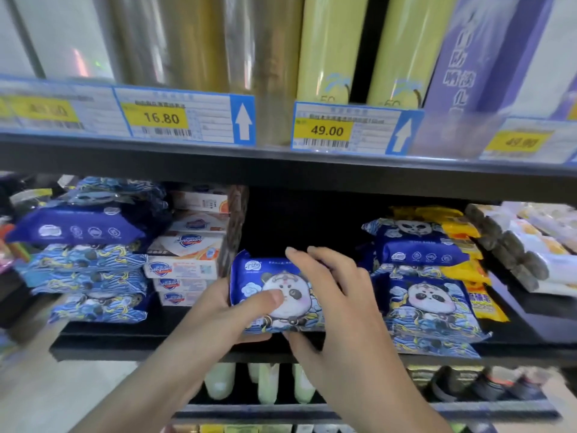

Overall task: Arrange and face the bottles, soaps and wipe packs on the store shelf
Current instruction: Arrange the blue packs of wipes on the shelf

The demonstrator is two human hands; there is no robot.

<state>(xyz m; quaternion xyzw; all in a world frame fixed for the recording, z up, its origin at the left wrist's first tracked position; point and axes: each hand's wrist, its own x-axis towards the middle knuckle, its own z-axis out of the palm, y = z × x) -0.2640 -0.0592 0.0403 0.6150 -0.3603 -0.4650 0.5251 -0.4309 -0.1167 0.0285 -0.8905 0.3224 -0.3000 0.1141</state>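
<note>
A blue wipe pack with a panda picture [265, 276] stands face-out in the middle gap of the black shelf [143, 345]. My left hand [228, 314] grips its left edge, thumb across the panda. My right hand [331, 285] holds its right side, fingers over the top and thumb under the bottom edge. Another panda pack [431, 304] stands just to the right, with more blue packs [415, 245] stacked behind it. Left of the gap sit stacked soap boxes [187, 260] and a pile of blue wipe packs [90, 264].
Yellow packs [468, 276] and wrapped goods [524, 251] fill the right end. On the upper shelf stand gold bottles [199, 42], green bottles [331, 48] and a purple box [468, 54] behind price tags [184, 117]. Pale bottles [268, 382] stand on the shelf below.
</note>
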